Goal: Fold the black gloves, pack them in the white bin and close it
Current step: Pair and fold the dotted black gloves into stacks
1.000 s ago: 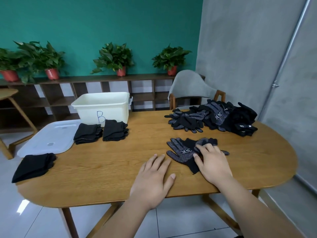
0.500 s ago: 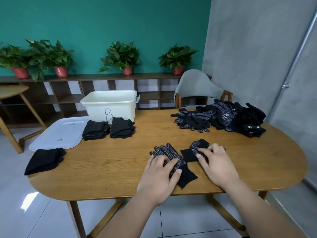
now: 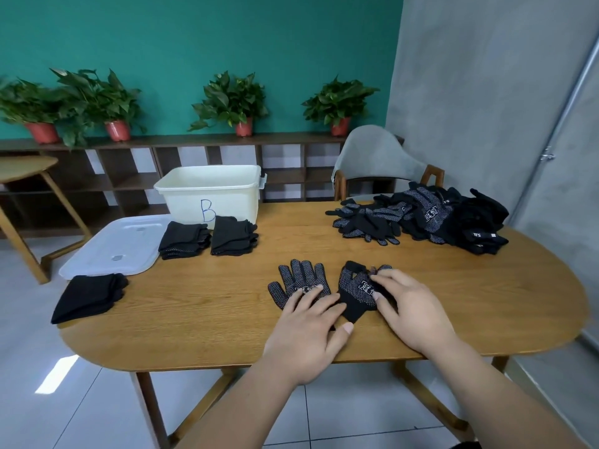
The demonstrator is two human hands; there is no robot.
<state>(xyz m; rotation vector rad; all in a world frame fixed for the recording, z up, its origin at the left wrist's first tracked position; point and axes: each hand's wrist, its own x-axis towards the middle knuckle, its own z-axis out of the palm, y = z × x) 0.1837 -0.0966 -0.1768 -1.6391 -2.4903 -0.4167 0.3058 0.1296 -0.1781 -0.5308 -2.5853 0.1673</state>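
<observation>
**Loose pair may slide out of line**

The smooth wooden surface [image 3: 291,244] lets cloth slide. At upper left of centre the white bin [image 3: 210,196] stands open, with its lid [image 3: 110,244] beside it and folded stacks [image 3: 183,236] in front. An unfolded pile [image 3: 431,218] waits at right. At lower centre, the left hand [image 3: 308,328] presses flat, fingers straight, on the spread glove [image 3: 299,280]. The right hand [image 3: 408,306] lies on the half-folded glove [image 3: 355,286]; I cannot tell whether it pinches or merely presses. Uneven pressure could skew the fold
</observation>
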